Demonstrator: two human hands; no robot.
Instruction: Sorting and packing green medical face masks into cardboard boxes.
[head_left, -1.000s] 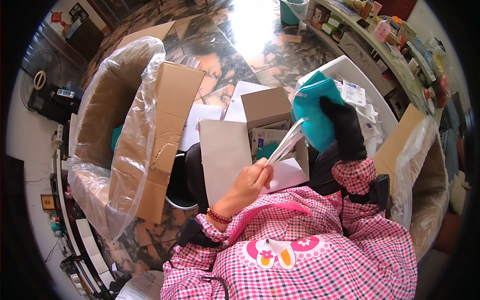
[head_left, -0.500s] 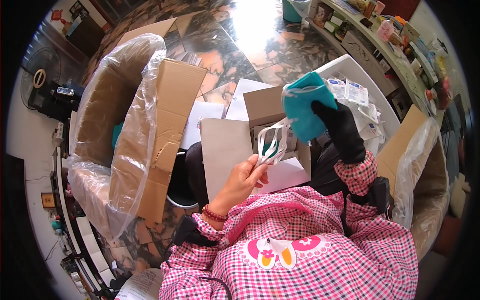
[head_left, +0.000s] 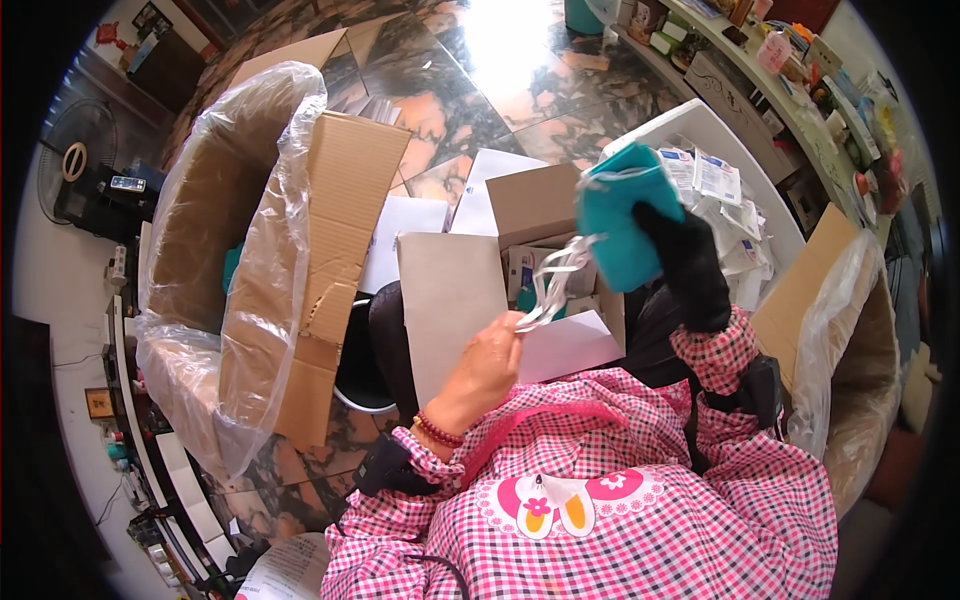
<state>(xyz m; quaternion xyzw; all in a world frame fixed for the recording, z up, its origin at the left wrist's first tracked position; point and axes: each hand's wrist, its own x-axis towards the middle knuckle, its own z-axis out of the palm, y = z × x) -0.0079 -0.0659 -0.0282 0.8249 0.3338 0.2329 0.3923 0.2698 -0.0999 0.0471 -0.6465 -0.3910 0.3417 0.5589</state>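
Note:
My right hand [head_left: 688, 265], in a black glove, grips teal face masks [head_left: 618, 225] above the open carton; how many there are I cannot tell. White elastic straps [head_left: 553, 285] run from the masks down to my bare left hand [head_left: 484, 362]. Its fingers are closed on the strap ends, pulling them out to the left. Below, between my legs, the small carton [head_left: 455, 305] has its flaps folded out. Inside it lie white packets and something teal, partly covered by the straps and masks.
At the left stands a large cardboard box [head_left: 345, 225] lined with clear plastic, something teal inside. A white tub [head_left: 640, 130] of packets is at the back right, beside another plastic-lined box [head_left: 865, 360]. Under the left flap sits a dark bin [head_left: 362, 372]. A cluttered shelf [head_left: 735, 50] runs behind.
The masks have shifted slightly right in my right hand. The straps, spread in wide loops before, are now drawn into a narrower bunch, and my left hand has turned.

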